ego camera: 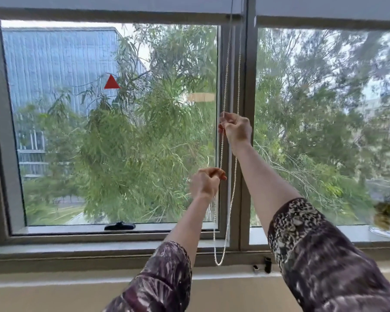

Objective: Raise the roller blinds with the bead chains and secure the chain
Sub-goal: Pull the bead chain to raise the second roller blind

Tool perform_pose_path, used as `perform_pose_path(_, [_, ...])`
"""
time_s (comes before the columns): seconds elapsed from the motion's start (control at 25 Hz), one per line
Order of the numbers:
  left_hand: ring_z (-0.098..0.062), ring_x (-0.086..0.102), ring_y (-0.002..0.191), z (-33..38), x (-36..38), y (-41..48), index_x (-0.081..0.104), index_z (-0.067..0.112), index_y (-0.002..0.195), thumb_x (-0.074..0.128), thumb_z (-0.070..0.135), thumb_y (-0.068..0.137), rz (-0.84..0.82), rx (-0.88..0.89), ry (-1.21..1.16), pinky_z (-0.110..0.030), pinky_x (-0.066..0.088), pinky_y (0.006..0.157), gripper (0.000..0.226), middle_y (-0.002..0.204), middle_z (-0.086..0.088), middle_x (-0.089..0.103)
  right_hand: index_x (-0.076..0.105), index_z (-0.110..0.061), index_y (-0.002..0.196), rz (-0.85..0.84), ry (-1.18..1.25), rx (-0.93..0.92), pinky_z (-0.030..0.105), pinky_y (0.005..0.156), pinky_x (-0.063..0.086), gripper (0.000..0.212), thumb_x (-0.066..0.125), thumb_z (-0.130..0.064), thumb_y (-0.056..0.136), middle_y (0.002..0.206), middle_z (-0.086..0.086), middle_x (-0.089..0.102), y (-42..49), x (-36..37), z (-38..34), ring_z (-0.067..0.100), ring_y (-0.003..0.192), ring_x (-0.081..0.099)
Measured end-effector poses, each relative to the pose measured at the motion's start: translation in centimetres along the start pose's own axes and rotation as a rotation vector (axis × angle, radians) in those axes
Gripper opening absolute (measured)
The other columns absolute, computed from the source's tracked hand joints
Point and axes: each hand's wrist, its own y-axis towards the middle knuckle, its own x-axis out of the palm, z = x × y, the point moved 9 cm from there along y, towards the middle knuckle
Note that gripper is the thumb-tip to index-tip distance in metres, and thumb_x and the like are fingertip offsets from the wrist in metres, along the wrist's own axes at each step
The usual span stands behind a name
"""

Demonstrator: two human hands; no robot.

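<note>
Both grips pinched on the white bead chain (234, 176), right hand (235, 128) above the left hand (206, 182), for hand-over-hand hauling.

Head cam, close, facing window (113, 236)

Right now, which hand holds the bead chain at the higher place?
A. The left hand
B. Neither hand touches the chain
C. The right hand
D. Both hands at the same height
C. The right hand pinches the bead chain high in front of the window frame, while the left hand grips the same strand clearly lower down.
</note>
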Motion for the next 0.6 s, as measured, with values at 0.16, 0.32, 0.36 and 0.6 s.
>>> perform_pose_path(0.16, [-0.001,0.044,0.046,1.4,-1.5,-1.6,0.075,0.031,0.086,0.066,0.027,0.090,-0.005,0.058,0.053,-0.018,0.033,0.043,0.011,0.088,0.014,0.076,0.072,-0.004,0.099,0.088,0.079,0.029,0.036,0.077,0.060,0.014,0.066,-0.006,0.086,0.088,0.007,0.073,-2.3,-0.8,-1.4,0.019,0.076,0.069])
perform_pose_path(0.32, [-0.001,0.038,0.040,2.7,-1.8,-3.1,0.075,0.027,0.087,0.065,0.022,0.091,-0.145,0.070,-0.045,-0.013,0.028,0.035,0.012,0.082,0.007,0.075,0.070,0.001,0.101,0.086,0.039,-0.029,0.036,0.077,0.060,0.018,0.066,-0.008,0.086,0.093,0.013,0.073,-4.3,-1.3,-3.9,0.025,0.084,0.071])
perform_pose_path(0.36, [0.000,0.039,0.040,3.4,-1.8,-3.3,0.075,0.018,0.097,0.064,0.017,0.091,-0.189,0.072,-0.077,-0.012,0.029,0.035,0.012,0.087,0.002,0.075,0.070,0.002,0.101,0.084,0.019,-0.034,0.035,0.076,0.060,0.019,0.066,-0.008,0.086,0.094,0.015,0.074,-4.7,-1.6,-4.2,0.026,0.084,0.071])
perform_pose_path(0.6, [-0.012,0.063,0.091,10.3,-4.7,-4.0,0.064,0.003,0.121,0.049,0.006,0.094,-0.172,0.107,-0.288,-0.032,0.044,0.094,0.030,0.107,-0.011,0.073,0.072,-0.002,0.100,0.056,-0.129,-0.032,0.012,0.056,0.051,0.018,0.067,-0.012,0.085,0.093,0.009,0.075,-8.2,-4.1,-2.9,0.010,0.066,0.064])
